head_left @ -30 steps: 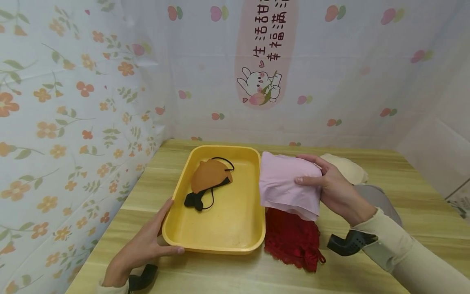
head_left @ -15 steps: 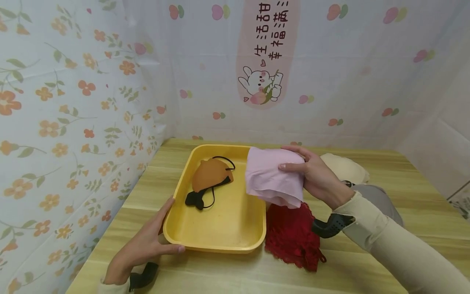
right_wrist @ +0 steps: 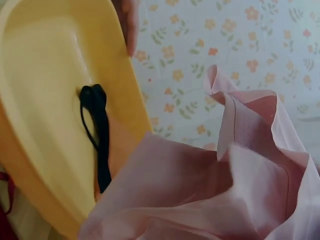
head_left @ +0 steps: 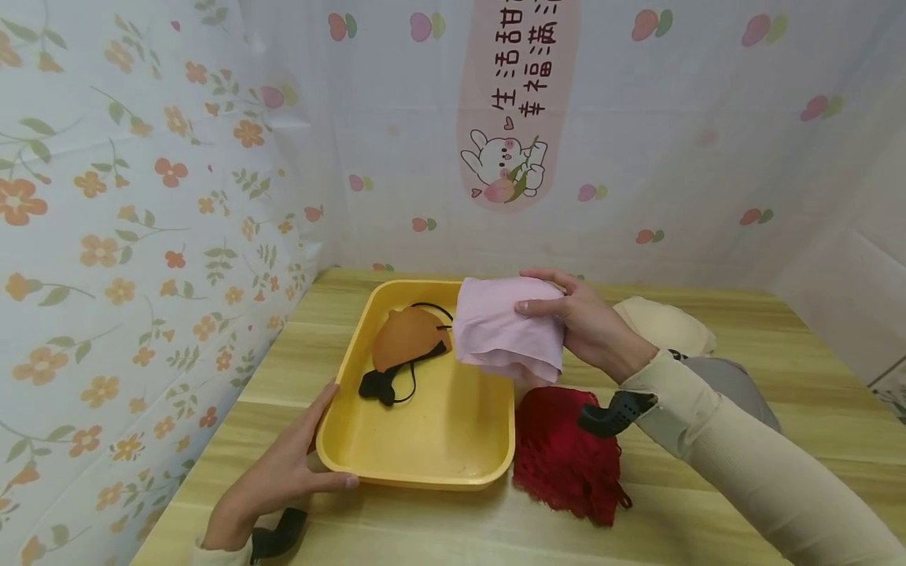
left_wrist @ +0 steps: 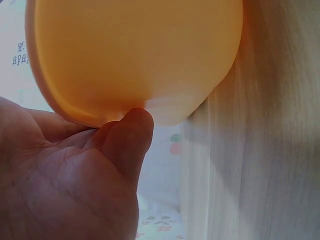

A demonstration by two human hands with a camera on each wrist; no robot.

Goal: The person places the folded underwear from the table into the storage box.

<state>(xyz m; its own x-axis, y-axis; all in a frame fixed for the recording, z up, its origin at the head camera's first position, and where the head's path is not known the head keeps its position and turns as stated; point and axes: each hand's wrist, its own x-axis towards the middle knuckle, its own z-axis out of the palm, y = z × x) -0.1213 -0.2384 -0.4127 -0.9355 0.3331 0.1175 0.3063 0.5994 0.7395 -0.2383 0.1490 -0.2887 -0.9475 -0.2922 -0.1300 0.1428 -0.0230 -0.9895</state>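
My right hand (head_left: 591, 322) holds a folded pink garment (head_left: 506, 326) of thin, smooth cloth, thumb on top. The garment hangs over the right rim of a yellow tray (head_left: 425, 478); its loose edges stand apart in the right wrist view. My left hand (head_left: 279, 472) grips the tray's near left corner, fingers along the left side and thumb on the front wall (left_wrist: 132, 130). Inside the tray lies a folded orange bra (head_left: 406, 338) with black straps. A red lace bra (head_left: 566, 456) lies on the table against the tray's right side, below my right wrist.
Beyond my right forearm lie a cream cup-shaped garment (head_left: 668, 324) and a grey one (head_left: 732, 385), partly hidden by the sleeve. The wooden table (head_left: 814, 393) ends at a printed cloth backdrop (head_left: 396, 157) at the back and left.
My right hand has carried the pink garment to the left and slightly away from me, from beside the tray to over its right rim. The left hand stays at the tray corner.
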